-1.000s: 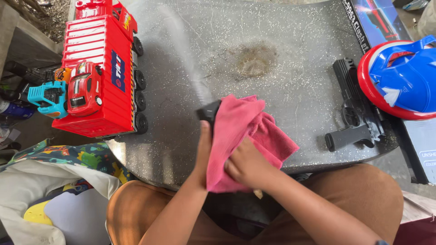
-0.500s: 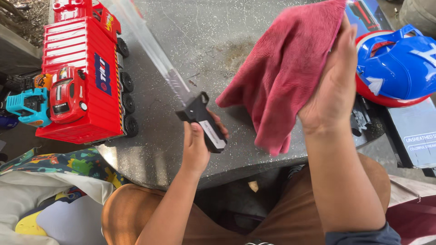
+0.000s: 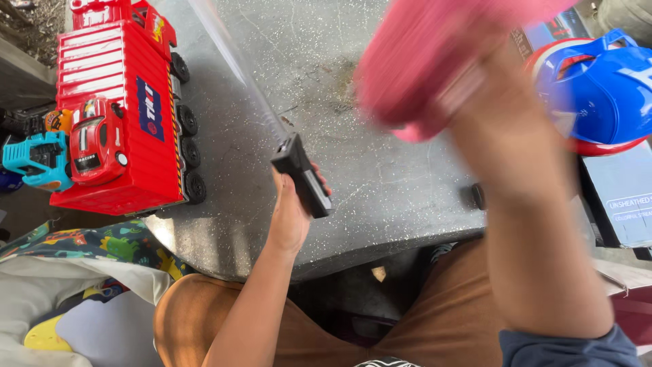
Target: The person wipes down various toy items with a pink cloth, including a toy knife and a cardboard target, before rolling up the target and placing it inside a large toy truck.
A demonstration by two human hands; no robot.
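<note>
Centrally, left hand (image 3: 291, 214) closed around black handle (image 3: 303, 177) of toy sword, held over near edge of speckled grey table (image 3: 380, 183); translucent blade (image 3: 234, 58) angled up and away toward top left. Right hand (image 3: 506, 146) raised close to camera, heavily blurred, fingers gripping pink cloth (image 3: 435, 61) above table, well apart from handle. Left of blade: red toy truck (image 3: 122, 115), small red car (image 3: 95, 139) against its side, teal toy vehicle (image 3: 37, 160) beside that. Far right: blue and red toy helmet (image 3: 598, 88).
</note>
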